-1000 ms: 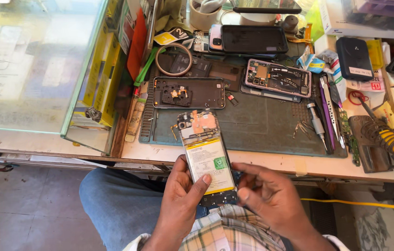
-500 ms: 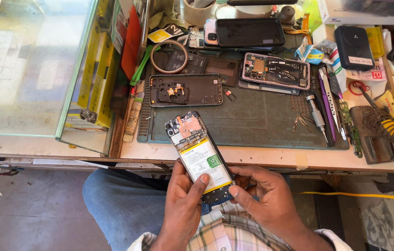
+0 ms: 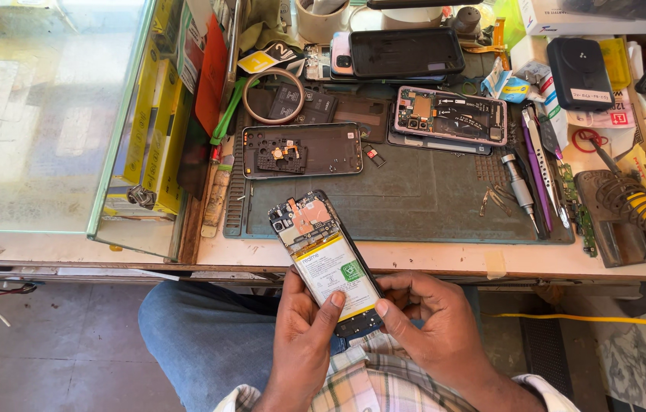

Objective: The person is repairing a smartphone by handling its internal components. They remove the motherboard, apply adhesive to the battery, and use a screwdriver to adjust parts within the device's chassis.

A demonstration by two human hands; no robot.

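I've tilted the opened phone (image 3: pixel 325 262) leftward over the table's front edge; left hand (image 3: pixel 304 343) and right hand (image 3: pixel 426 320) pinch its lower end, ready for work.

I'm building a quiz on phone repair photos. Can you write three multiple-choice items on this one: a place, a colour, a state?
1. Where is the opened phone that the hands hold?
A. at the bench's near edge, over the lap
B. inside the glass case
C. on the floor

2. What colour is the work mat?
A. red
B. dark green
C. white

3. In what state is the held phone?
A. back cover on
B. screen lit
C. back off, battery showing

Answers: 1 A, the left hand and right hand grip its lower end there; 2 B, its bare middle shows it; 3 C, battery and board are exposed.
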